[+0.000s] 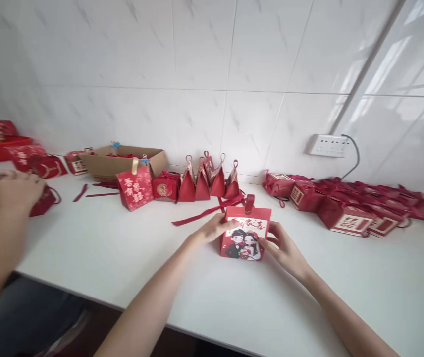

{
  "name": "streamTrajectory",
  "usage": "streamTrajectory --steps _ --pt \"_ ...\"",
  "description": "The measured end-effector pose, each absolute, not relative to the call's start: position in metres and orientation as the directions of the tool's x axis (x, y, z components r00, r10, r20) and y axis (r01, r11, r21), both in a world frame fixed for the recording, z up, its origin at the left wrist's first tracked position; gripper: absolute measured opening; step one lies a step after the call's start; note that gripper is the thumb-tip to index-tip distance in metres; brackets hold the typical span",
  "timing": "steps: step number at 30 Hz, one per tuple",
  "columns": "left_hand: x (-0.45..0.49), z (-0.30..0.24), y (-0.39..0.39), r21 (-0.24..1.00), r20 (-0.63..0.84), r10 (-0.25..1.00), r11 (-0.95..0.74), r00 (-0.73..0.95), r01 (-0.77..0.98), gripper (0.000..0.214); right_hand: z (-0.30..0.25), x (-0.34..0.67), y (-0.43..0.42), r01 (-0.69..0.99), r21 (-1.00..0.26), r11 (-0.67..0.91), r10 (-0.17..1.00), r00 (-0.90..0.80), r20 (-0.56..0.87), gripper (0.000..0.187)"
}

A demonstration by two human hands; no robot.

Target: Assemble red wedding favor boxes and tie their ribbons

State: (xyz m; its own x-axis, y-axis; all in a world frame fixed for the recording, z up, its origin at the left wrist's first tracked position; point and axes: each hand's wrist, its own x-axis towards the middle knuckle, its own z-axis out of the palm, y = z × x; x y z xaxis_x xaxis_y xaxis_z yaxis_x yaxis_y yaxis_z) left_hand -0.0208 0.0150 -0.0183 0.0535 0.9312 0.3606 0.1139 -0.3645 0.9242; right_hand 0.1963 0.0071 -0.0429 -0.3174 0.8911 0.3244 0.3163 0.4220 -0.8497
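A red gift box [244,240] with a cartoon bride and groom on its front stands upright on the white table, a dark red ribbon loop at its top. My left hand [215,227] grips its left side, the thumb on the front. From the right, my right hand [282,249] holds the opposite side, thumb or finger near the front edge. Just behind the box lies a loose red ribbon [200,216]. Beyond it, several small red pointed boxes [201,186] with loops stand in a row.
On the right sits a pile of red boxes [349,218] beneath a wall socket [330,146]. Farther left are a cardboard box [100,166] and a pink-red floral box [135,187]. At the far left, a co-worker's hands [19,191] handle a dark red box. The table's edge [111,303] runs in front.
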Motion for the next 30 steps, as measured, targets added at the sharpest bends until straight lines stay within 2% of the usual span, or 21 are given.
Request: streamTrajectory --steps 3,6,10,15,17,21,24,27,30 --pt "-0.031 -0.016 0.019 0.962 0.197 0.899 -0.254 0.391 0.097 0.032 -0.040 0.200 0.007 0.286 -0.865 0.411 0.886 -0.348 0.306 0.037" --pt "-0.038 -0.013 0.021 0.961 0.039 0.823 -0.186 0.566 0.205 0.039 -0.036 0.203 0.005 0.287 -0.878 0.383 0.889 -0.374 0.266 0.038" --pt "-0.047 -0.010 0.021 0.906 -0.062 0.828 -0.187 0.557 0.380 0.046 -0.034 0.203 0.005 0.303 -0.867 0.397 0.883 -0.384 0.270 0.038" --pt "-0.052 -0.006 0.021 0.878 -0.152 0.797 -0.163 0.584 0.450 0.062 -0.037 0.206 0.009 0.284 -0.871 0.402 0.871 -0.411 0.268 0.037" --pt "-0.053 -0.006 0.022 0.865 -0.180 0.795 -0.152 0.579 0.479 0.062 -0.037 0.208 0.011 0.268 -0.877 0.399 0.867 -0.421 0.266 0.037" --pt "-0.051 -0.009 0.023 0.860 -0.156 0.815 -0.165 0.558 0.483 0.056 -0.038 0.208 0.013 0.267 -0.880 0.393 0.871 -0.415 0.263 0.038" --pt "-0.042 -0.013 0.022 0.857 -0.087 0.872 -0.181 0.481 0.483 0.052 -0.040 0.204 0.011 0.312 -0.864 0.395 0.903 -0.304 0.303 0.053" --pt "-0.027 -0.017 0.019 0.821 0.096 0.940 -0.262 0.328 0.508 0.047 -0.043 0.197 0.006 0.380 -0.843 0.381 0.924 -0.177 0.338 0.072" --pt "-0.013 -0.021 0.014 0.741 0.252 0.944 -0.330 0.214 0.584 0.054 -0.047 0.193 0.002 0.405 -0.834 0.375 0.923 -0.248 0.294 0.080"
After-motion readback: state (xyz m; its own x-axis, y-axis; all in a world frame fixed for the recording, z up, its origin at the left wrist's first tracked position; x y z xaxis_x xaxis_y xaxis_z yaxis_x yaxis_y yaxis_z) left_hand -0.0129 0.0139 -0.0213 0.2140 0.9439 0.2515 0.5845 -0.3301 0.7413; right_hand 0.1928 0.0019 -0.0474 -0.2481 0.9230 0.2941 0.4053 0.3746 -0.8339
